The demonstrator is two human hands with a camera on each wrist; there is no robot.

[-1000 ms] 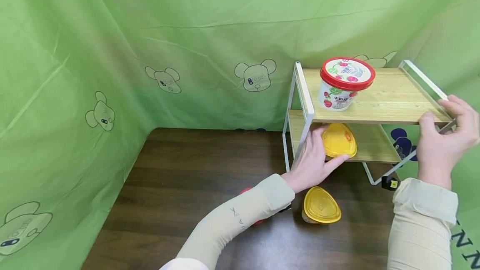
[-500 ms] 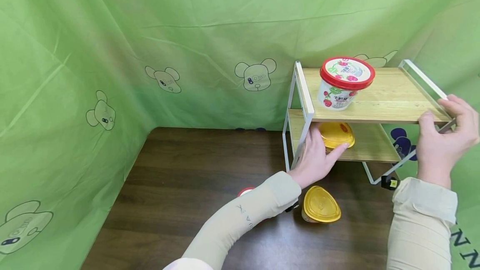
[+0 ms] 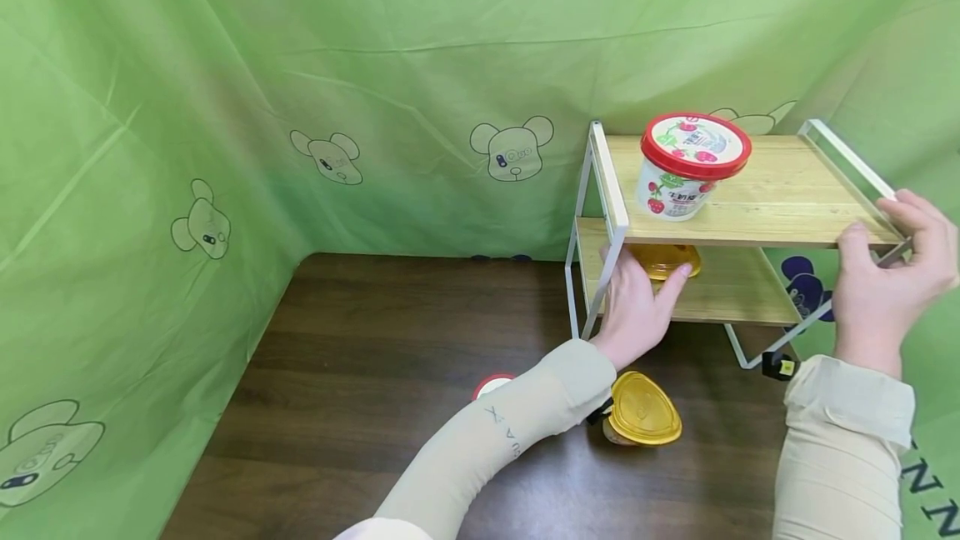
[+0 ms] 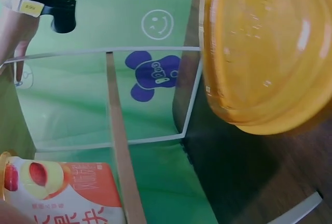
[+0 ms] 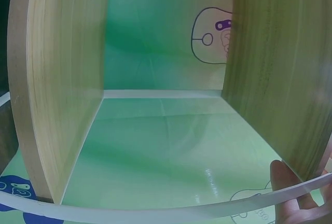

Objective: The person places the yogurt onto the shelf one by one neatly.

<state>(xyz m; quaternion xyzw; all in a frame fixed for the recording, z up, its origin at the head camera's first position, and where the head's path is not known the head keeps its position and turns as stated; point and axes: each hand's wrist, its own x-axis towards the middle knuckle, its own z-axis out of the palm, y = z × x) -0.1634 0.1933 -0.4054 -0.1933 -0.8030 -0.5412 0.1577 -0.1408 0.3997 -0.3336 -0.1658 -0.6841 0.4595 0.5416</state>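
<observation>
On the rack's lower board (image 3: 738, 294) stands a tub with a yellow lid (image 3: 667, 259), partly hidden under the upper board. My left hand (image 3: 636, 307) holds this tub, fingers along its left side and thumb towards its right front. The left wrist view shows its peach-printed side (image 4: 78, 187). My right hand (image 3: 896, 273) grips the right front corner of the upper board (image 3: 787, 198), thumb at its front edge and fingers over the metal frame. The right wrist view shows fingertips (image 5: 282, 175) at that corner.
A red-lidded strawberry tub (image 3: 675, 190) stands at the upper board's left. Another yellow-lidded tub (image 3: 643, 411) is on the dark wooden table (image 3: 375, 340) in front of the rack. My left sleeve partly covers a red-rimmed lid (image 3: 492, 383). Green cloth (image 3: 420, 73) hangs behind.
My left hand has moved the yellow-lidded tub deeper onto the lower board. Its lid, tilted towards me earlier, now lies flatter and further under the upper board. My right hand has stayed put.
</observation>
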